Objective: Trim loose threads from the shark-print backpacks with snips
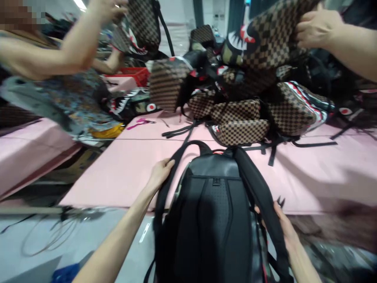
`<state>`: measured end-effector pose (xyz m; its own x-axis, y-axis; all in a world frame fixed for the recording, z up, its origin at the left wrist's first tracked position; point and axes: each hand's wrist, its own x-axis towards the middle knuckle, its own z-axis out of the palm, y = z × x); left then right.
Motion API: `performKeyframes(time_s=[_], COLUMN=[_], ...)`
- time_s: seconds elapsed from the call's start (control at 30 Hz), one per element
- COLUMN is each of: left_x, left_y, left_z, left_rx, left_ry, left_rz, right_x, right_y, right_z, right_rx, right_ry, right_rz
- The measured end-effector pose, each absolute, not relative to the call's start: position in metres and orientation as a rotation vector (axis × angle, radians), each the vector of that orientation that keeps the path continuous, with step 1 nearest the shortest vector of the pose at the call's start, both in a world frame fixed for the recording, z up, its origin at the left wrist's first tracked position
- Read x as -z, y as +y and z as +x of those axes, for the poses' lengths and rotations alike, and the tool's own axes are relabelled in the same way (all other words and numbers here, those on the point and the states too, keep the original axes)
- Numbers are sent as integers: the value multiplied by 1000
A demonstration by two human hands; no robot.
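A black backpack (218,220) stands in front of me, its padded back panel and shoulder straps facing me. My left hand (161,173) is closed around the left shoulder strap (166,188), thumb on top. Low on the other side, my right hand (284,224) is wrapped round the right shoulder strap (265,192), which hides part of the fingers. Dark pointed tips of a small tool (281,202), like snips, stick out beside that hand; its handle is hidden. The bag's lower end runs out of the picture.
A pink-covered table (112,173) carries a pile of brown checkered backpacks (244,131) and pink-handled snips (140,123). At left a person (76,78) lifts a checkered bag (144,27). Another person's hand (318,27) holds a bag at right. A red crate (132,72) stands behind.
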<state>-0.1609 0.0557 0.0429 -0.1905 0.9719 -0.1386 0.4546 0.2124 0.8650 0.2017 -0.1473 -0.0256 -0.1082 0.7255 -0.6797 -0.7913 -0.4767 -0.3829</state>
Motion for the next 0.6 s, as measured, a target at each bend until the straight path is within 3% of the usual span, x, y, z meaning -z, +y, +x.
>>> performKeyframes(time_s=[0.07,0.13,0.23,0.3,0.43,0.6], left_x=[-56,-63,-58,-49,-37,-31], left_y=[46,26,-15,-36,-55,-61], left_z=[-122,-71,3,39,69,75], left_rx=[-1114,-1097,-520,-353,-582,-769], left_ry=[1825,1567,1084,852,793,928], left_rz=[1772,2009,1585,1135,742,795], right_x=[18,9,-3,-9,-14,-19], right_y=[-144,-141,-143,-148,-152,-135], right_z=[198,194,188,185,189,202], right_rx=[-1813,-1794,-1691,-1625,-1518,-1035], right_ry=[110,121,48,-39,-274,-713], right_rz=[-1066,-1087,-1122,-1158,-1302,-1541])
